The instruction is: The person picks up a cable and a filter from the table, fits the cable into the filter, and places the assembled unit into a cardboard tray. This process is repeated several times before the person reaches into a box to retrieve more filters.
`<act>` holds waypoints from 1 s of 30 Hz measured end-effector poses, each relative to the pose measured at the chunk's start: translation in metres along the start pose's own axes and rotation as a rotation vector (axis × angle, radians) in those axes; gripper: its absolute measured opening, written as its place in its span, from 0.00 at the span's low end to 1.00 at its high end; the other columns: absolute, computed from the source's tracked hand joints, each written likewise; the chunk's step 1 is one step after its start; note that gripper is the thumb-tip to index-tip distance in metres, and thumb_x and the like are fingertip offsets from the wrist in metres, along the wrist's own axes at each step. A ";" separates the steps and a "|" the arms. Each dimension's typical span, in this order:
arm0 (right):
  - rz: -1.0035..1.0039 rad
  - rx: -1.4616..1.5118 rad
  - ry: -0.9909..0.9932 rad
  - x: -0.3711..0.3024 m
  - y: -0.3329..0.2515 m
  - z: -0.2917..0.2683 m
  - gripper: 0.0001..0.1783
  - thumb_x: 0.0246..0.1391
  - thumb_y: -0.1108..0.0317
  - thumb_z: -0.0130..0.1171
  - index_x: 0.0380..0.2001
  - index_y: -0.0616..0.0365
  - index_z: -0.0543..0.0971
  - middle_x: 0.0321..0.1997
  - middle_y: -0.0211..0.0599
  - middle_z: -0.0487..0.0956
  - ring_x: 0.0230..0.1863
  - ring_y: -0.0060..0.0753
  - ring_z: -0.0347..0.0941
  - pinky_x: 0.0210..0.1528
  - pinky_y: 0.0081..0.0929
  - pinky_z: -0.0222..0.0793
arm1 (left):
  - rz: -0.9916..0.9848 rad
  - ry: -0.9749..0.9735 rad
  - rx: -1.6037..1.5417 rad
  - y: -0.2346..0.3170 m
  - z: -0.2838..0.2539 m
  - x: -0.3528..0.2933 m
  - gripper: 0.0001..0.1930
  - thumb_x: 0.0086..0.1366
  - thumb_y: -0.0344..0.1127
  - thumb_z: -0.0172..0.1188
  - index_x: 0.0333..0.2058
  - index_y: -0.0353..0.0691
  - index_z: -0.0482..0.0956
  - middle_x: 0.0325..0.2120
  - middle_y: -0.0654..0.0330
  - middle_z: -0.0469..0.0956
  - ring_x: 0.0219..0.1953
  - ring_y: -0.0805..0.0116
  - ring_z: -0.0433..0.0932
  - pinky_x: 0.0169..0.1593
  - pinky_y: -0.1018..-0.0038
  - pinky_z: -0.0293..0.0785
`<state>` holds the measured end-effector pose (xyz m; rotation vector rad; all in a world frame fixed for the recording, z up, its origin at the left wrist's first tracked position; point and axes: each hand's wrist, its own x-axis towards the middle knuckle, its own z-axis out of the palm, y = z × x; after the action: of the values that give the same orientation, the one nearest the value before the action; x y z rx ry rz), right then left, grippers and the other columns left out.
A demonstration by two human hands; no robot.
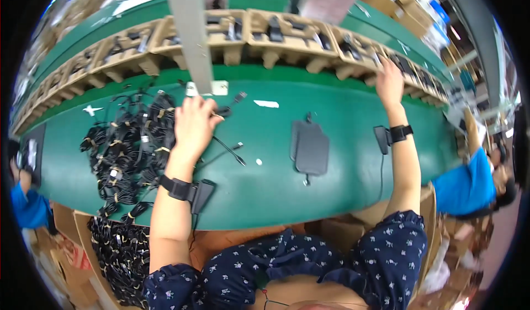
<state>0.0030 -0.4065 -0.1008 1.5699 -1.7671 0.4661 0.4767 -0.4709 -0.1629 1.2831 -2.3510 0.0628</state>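
Note:
My left hand (193, 123) is closed on a coiled black cable (223, 112) beside the left pile; a plug end sticks out to its right. A heap of bundled black cables (130, 150), tied with pale bands, lies left of that hand. My right hand (391, 81) reaches to the moulded brown pulp tray (359, 70) at the far right, its fingers drawn together at the rim. What they hold, if anything, is too small to make out. Between my hands lie two flat dark grey rectangular pieces (312, 149), one overlapping the other. A loose cable end (236, 156) lies near my left wrist.
A row of pulp trays (290, 48) with black parts runs along the far side of the green table (259, 194). A metal post (190, 34) rises before them. A carton of bundled cables (118, 255) stands below left. Other people in blue (466, 183) work at both sides.

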 end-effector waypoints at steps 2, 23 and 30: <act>-0.029 0.153 -0.118 -0.013 -0.042 -0.032 0.21 0.48 0.67 0.57 0.48 0.57 0.71 0.45 0.45 0.73 0.48 0.47 0.68 0.50 0.37 0.64 | 0.013 0.031 -0.026 0.004 0.004 0.001 0.12 0.46 0.40 0.65 0.30 0.46 0.74 0.31 0.63 0.70 0.40 0.61 0.68 0.40 0.65 0.62; 0.349 0.762 -0.979 -0.098 -0.157 -0.079 0.49 0.37 0.55 0.70 0.57 0.62 0.55 0.25 0.36 0.71 0.28 0.32 0.70 0.32 0.27 0.67 | 0.144 0.018 -0.299 0.035 0.011 -0.013 0.11 0.48 0.34 0.63 0.32 0.41 0.76 0.32 0.61 0.70 0.40 0.60 0.68 0.45 0.66 0.62; 0.555 0.890 -0.257 -0.034 -0.062 -0.033 0.18 0.50 0.71 0.60 0.44 0.64 0.70 0.30 0.26 0.74 0.32 0.17 0.68 0.33 0.19 0.67 | 0.130 0.006 -0.291 0.038 0.011 -0.008 0.11 0.49 0.34 0.63 0.32 0.41 0.76 0.31 0.60 0.69 0.39 0.60 0.67 0.45 0.66 0.62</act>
<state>0.0721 -0.3722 -0.1142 1.7082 -2.3735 1.5434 0.4456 -0.4454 -0.1696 0.9895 -2.3314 -0.2259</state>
